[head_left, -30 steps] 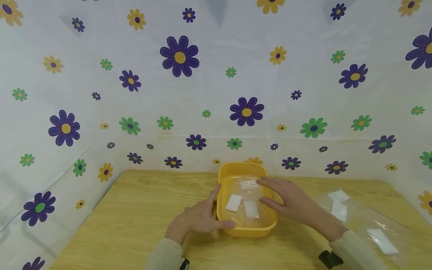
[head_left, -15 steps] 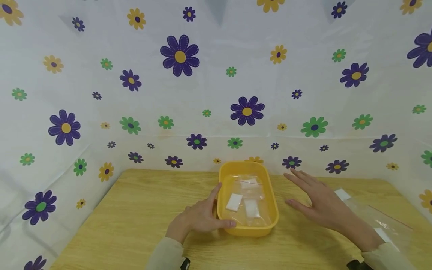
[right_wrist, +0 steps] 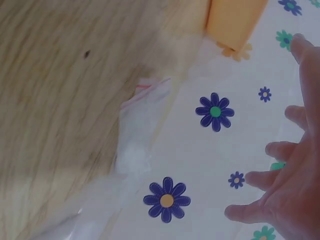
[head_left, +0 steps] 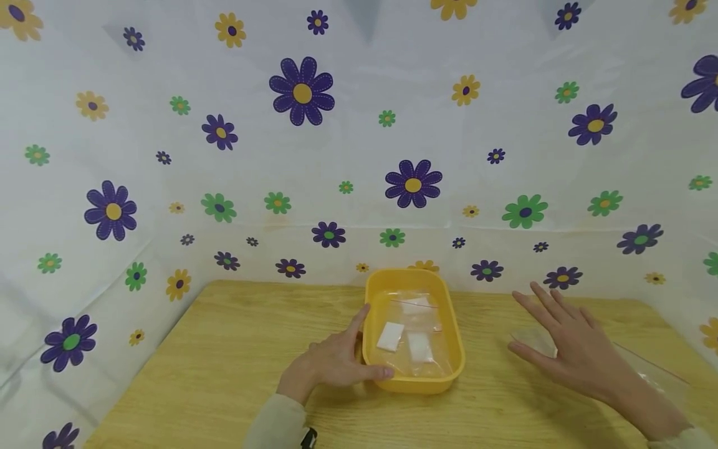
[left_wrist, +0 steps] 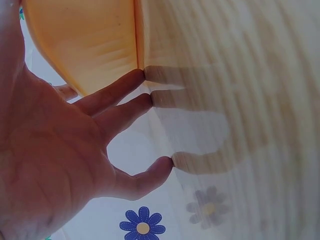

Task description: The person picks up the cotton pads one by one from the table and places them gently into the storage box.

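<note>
Released right hand (head_left: 583,352), fingers spread; left hand (head_left: 332,362) rests uncurled against one tray (head_left: 417,386).
Three white pieces (head_left: 390,337) lie inside; right hand has moved farther from it.

High head view forward and down, close low wrist views, yellow tub (head_left: 417,386) in all three.

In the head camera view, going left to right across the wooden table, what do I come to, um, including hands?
Left grip, then the yellow tray with its bagged white pieces, then the right grip, then the visible part of a clear bag with a thin reddish line.
</note>
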The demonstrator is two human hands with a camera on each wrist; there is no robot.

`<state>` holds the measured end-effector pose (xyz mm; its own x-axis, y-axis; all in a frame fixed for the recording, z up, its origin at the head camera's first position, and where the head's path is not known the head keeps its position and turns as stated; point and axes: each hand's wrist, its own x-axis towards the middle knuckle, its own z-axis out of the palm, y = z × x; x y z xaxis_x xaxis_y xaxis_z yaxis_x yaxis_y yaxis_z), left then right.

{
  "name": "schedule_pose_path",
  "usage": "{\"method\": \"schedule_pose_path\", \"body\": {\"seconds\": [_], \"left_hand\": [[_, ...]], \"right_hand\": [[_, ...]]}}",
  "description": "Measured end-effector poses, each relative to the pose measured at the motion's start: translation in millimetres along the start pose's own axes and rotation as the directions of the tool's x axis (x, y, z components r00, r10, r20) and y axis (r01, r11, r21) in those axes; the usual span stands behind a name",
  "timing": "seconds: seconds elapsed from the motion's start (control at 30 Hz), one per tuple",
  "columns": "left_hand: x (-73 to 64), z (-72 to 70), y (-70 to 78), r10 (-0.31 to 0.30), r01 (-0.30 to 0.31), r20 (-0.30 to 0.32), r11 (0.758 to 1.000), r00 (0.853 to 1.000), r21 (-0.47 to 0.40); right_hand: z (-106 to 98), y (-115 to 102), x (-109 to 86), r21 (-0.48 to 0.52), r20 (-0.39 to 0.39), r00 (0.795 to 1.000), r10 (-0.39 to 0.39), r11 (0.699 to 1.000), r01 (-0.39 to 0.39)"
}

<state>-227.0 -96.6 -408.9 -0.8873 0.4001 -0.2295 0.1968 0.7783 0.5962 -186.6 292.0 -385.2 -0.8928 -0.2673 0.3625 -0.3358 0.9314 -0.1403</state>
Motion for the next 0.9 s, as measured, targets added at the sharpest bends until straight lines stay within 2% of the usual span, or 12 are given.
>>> {"method": "schedule_pose_path", "body": {"seconds": [0.1,0.33,0.67,0.8,0.9], "left_hand": [[0.5,0.2,0.2,0.005,-0.005,-0.003,1.000,1.000,0.008],[0.6,0.4,-0.2,0.006,-0.005,0.011,1.000,1.000,-0.027],[1.5,-1.4,0.0,0.005,-0.005,0.000,1.000,1.000,-0.015],[1.8,-1.0,-0.7,0.006,-0.006,0.004,1.000,1.000,-0.018],[2.4,-0.1,-1.3,0.010,-0.010,0.010,1.000,1.000,-0.026]], "right_hand": [[-0.1,7.8,-6.6,-0.026,0.019,0.999,0.042,0.999,-0.041],[0.1,24.5,-21.3,-0.067,-0.003,0.996,0.084,0.994,-0.084],[0.1,42.3,-32.4,-0.094,-0.054,0.998,0.045,0.994,-0.050],[1.6,46.2,-37.4,-0.049,-0.044,0.997,0.056,0.997,-0.058],[3.5,49.4,-41.2,0.026,-0.031,0.996,0.081,0.996,-0.080]]}}
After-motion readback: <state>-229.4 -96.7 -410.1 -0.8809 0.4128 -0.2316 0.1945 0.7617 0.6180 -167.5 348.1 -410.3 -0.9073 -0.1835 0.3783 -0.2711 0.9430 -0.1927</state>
